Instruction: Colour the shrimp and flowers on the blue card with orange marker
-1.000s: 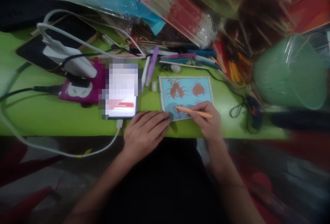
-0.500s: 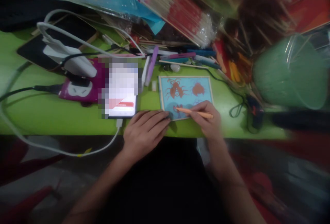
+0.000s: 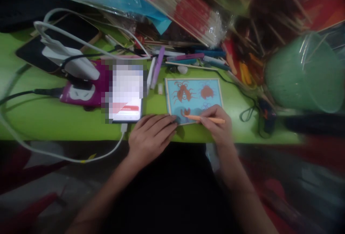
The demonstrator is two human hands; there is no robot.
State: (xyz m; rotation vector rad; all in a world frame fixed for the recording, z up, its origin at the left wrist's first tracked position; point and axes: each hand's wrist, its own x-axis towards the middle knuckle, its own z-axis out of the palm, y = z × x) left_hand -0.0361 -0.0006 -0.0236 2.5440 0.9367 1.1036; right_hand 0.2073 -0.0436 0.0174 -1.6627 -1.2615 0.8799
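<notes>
A light blue picture board (image 3: 194, 99) with a pale wooden frame lies on the green table, showing reddish-brown insect shapes. My right hand (image 3: 217, 124) is closed around an orange marker (image 3: 206, 119), whose tip rests at the small brown shape (image 3: 185, 112) in the lower left of the board. My left hand (image 3: 153, 133) lies flat, fingers stretched out together, with the fingertips at the board's lower left corner. Left of the board sits a small white eraser-like block (image 3: 160, 88).
A lit phone (image 3: 126, 113) on a white cable stands beside a magenta power strip (image 3: 81, 94). Behind the board lie several markers (image 3: 158, 67) and thin sticks. A green bucket (image 3: 299, 76), a black glue-gun-like tool (image 3: 266, 117) and wrapped stick bundles (image 3: 185, 9) are around.
The marker tip has shifted slightly right, and the small lower-left shape shows more brown colour. My left hand keeps its place. The whole view has moved a little.
</notes>
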